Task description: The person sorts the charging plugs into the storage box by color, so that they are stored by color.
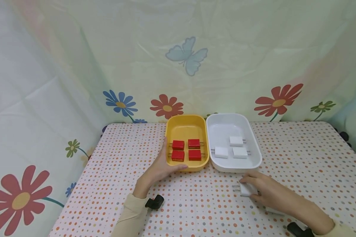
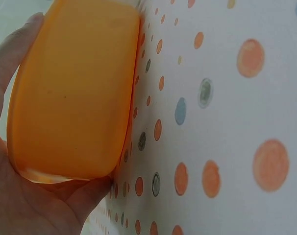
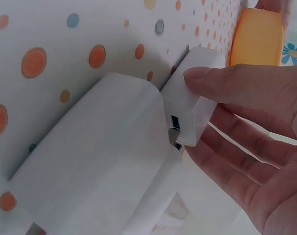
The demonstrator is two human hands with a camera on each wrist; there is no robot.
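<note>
My left hand (image 1: 161,164) grips the near left corner of a yellow tray (image 1: 185,121), with fingers along its side and the thumb at its front wall. Several red plug adapters (image 1: 178,155) lie in that tray, metal prongs pointing sideways. Just in front of the white tray (image 1: 225,120), my right hand (image 1: 267,191) pinches a white plug adapter (image 1: 246,190) between thumb and fingers, at table level. The right wrist view shows this held adapter (image 3: 200,93) with dark slots in one end. Three more white adapters (image 1: 239,152) lie inside the white tray.
Another white adapter (image 1: 274,210) lies on the table, partly hidden under my right forearm; it looms large as a white block (image 3: 99,152) in the right wrist view. A dotted cloth (image 1: 121,158) covers the table. Behind hangs a flowered curtain (image 1: 225,82).
</note>
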